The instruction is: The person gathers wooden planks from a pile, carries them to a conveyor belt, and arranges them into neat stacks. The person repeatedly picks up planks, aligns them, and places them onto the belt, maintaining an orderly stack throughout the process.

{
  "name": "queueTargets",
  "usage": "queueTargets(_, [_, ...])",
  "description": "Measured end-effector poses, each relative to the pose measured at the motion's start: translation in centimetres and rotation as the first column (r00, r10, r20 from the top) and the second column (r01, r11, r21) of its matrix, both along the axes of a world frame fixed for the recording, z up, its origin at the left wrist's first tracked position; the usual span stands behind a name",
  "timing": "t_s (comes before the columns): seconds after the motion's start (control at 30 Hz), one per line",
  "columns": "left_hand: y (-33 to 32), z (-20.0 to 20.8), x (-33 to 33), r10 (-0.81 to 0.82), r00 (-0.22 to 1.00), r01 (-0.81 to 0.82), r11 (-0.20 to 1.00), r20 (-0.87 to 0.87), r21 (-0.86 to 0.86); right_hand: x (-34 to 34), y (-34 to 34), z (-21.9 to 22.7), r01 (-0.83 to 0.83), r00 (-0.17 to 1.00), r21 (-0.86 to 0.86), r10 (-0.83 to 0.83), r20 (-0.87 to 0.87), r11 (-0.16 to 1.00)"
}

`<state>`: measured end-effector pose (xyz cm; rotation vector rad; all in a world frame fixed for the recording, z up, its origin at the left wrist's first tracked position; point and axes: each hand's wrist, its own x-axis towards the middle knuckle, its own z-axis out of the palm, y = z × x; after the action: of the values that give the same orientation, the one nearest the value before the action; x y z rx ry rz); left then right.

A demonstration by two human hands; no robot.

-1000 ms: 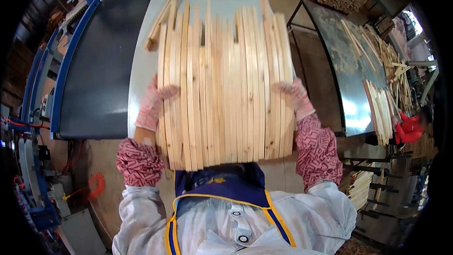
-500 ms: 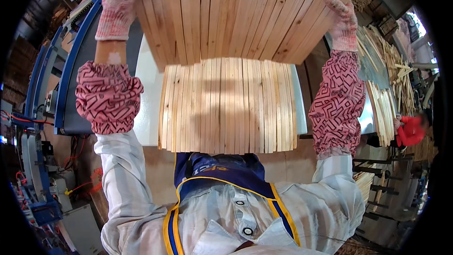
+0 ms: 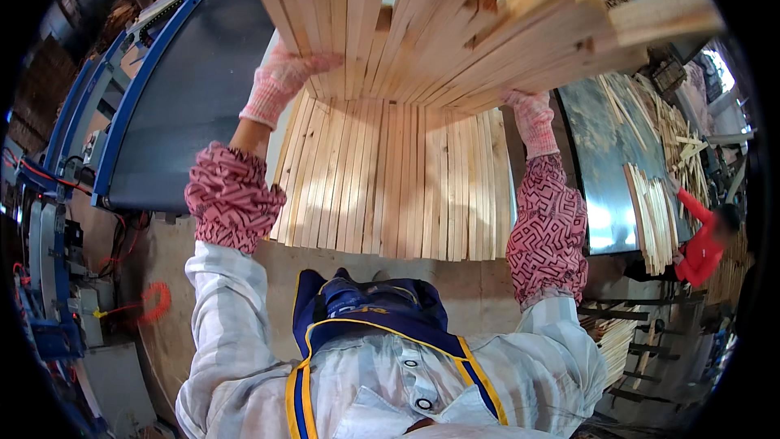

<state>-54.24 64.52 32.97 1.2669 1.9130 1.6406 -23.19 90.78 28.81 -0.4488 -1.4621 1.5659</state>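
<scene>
Between my two gloved hands a wide bundle of wooden strips (image 3: 406, 49) is squeezed from its sides, raised and tilted, with uneven strip ends toward the top. My left hand (image 3: 284, 85), in a pink-and-white knit glove, closes on the bundle's left side. On the right side my right hand (image 3: 532, 118) presses from below, its fingers partly hidden behind the wood. Beneath lies a flat row of similar wooden strips (image 3: 390, 187) side by side on a pale table (image 3: 276, 142). The bundle's lower end meets or overlaps the row's far part; whether they touch I cannot tell.
A dark conveyor belt (image 3: 195, 97) in a blue frame runs along the left. To the right stands a metal-topped table (image 3: 597, 146) with loose strips (image 3: 650, 219). A person in red (image 3: 705, 244) works beyond it. A coiled orange hose (image 3: 154, 302) hangs at lower left.
Both hands have come nearer to me and closer together. The bundle has tipped from lying flatter to standing up, its far ends now showing. The person in red has stretched out an arm.
</scene>
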Motion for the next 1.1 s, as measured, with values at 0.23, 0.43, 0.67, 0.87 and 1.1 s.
queueTargets(0.23, [-6.0, -8.5, 3.8, 0.281, 0.717, -0.214, 0.960, -0.638, 0.183, 7.0, -7.6, -2.3, -0.052, 0.963, -0.139, 0.087, 0.254, 0.989])
queueTargets(0.43, [-10.1, -17.5, 2.9, -0.233, 0.654, -0.411, 0.690, -0.720, -0.597, 10.0, -10.7, -7.6, -0.461, 0.107, 0.641, -0.679, 0.726, 0.613])
queueTargets(0.67, [-10.5, -12.5, 4.1, -0.126, 0.838, -0.337, 0.645, -0.530, -0.686, 8.6, -9.1, -10.3, -0.399, 0.092, 0.633, -0.658, 0.747, 0.663])
queueTargets(0.87, [-11.5, -14.9, 3.4, 0.142, 0.974, -0.213, 0.845, -0.177, -0.490, 7.2, -10.7, -8.5, -0.047, 0.514, 0.414, -0.333, 0.790, 0.909])
queueTargets(1.1, [-11.8, -13.2, 6.7, 0.147, 0.897, -0.373, 0.756, -0.417, -0.537, 5.8, -13.2, -6.3, -0.148, 0.202, 0.505, -0.474, 0.857, 0.851])
